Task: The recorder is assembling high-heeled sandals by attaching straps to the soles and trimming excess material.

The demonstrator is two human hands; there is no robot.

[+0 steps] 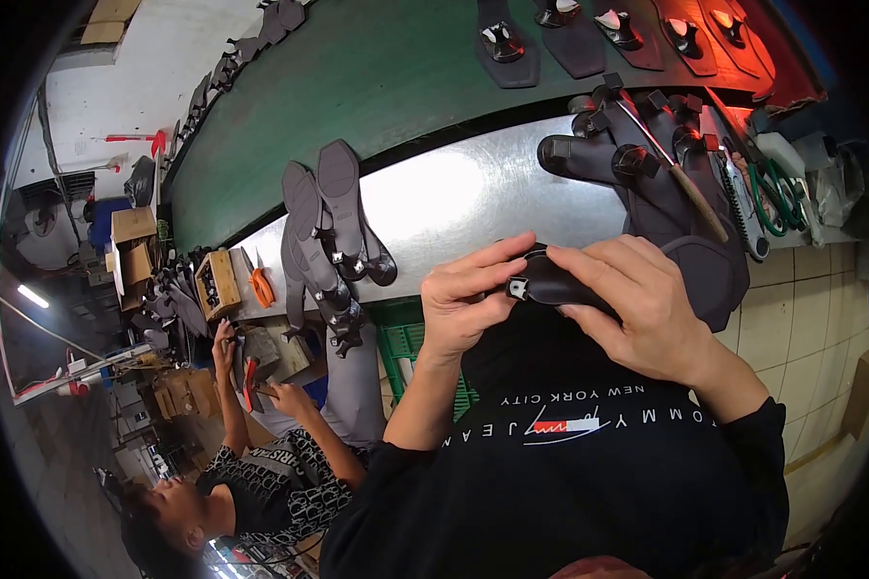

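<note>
In front of my chest, my left hand (pixel 465 301) and my right hand (pixel 637 307) both grip a dark heeled shoe sole (pixel 562 285). The fingers of my left hand close around its end, beside a small shiny square piece (pixel 518 288). My right hand has its thumb beneath and its fingers over the smooth black surface, and part of the sole is hidden by them. On the steel bench top (pixel 434 198) to the right lies a pile of dark soles with heels (pixel 589 159). Another group of heeled soles (pixel 338 203) overhangs the bench edge at left.
Beyond the bench, a green conveyor belt (pixel 386 87) carries soles (pixel 507 58), some under red light. A wooden-handled tool (pixel 690 193) and green-handled scissors (pixel 777 193) lie at right. Orange-handled pliers (pixel 261 287) and a wooden box (pixel 219 285) sit left, near a co-worker holding a hammer (pixel 253 384).
</note>
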